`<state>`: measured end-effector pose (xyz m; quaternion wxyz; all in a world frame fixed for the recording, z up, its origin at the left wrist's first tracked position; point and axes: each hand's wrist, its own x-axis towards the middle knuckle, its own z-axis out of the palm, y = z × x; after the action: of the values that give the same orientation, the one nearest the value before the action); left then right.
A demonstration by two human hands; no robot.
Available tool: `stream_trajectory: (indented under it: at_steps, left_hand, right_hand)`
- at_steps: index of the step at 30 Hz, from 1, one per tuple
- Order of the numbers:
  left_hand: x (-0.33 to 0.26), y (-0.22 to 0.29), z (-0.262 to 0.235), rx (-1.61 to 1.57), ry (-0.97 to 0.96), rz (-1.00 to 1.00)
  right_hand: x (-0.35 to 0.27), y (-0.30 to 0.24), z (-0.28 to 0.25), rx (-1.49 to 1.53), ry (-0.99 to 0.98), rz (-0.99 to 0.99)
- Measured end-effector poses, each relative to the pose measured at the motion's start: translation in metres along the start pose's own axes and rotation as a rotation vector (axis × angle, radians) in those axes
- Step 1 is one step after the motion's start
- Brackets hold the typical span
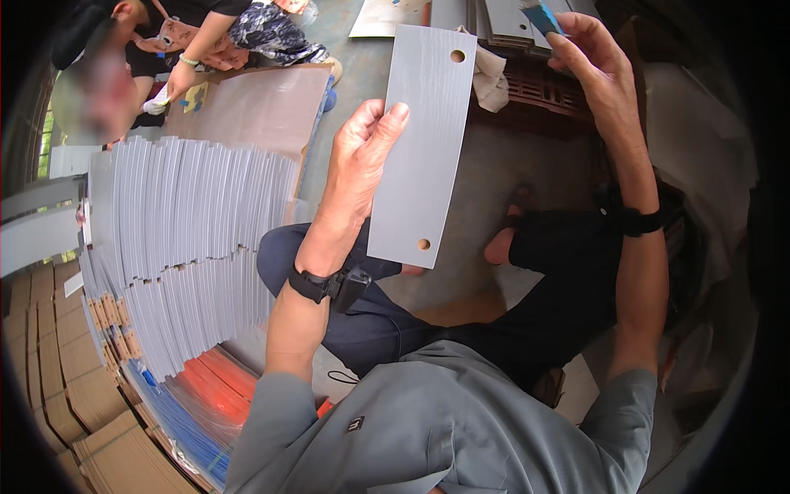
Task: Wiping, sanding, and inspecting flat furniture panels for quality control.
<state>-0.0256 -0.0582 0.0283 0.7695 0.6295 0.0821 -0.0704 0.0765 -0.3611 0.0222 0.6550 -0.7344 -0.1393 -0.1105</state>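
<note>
My left hand (360,148) is closed on the left edge of a narrow grey board (424,148), thumb on its face. The board stands up at a slight tilt in front of me. It has a round hole near its top right corner and another near the bottom. At the upper right, my right hand (605,74) pinches a small flat blue piece (540,16) with a pale end; its exact kind is not clear. That blue piece is apart from the board. Dark straps with small devices circle both wrists.
Long rows of grey boards (193,206) are packed at my left, beside stacked cardboard (90,370) and red plastic sheeting (216,383). Ahead, a brown crate (547,95) stands under more grey panels and a pale cloth (491,78). Another person (206,33) works at the upper left.
</note>
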Motion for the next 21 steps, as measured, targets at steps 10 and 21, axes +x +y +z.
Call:
stream_trajectory:
  at_steps: [10, 21]
  left_hand:
    - [0.017, -0.006, -0.032, -0.068, 0.167, 0.099]
    - [0.008, 0.065, -0.017, -0.570, -0.003, 0.338]
  right_hand:
    - [-0.027, -0.021, 0.012, 0.027, -0.291, 0.070]
    - [-0.032, -0.032, 0.000, 0.356, -0.276, 0.117]
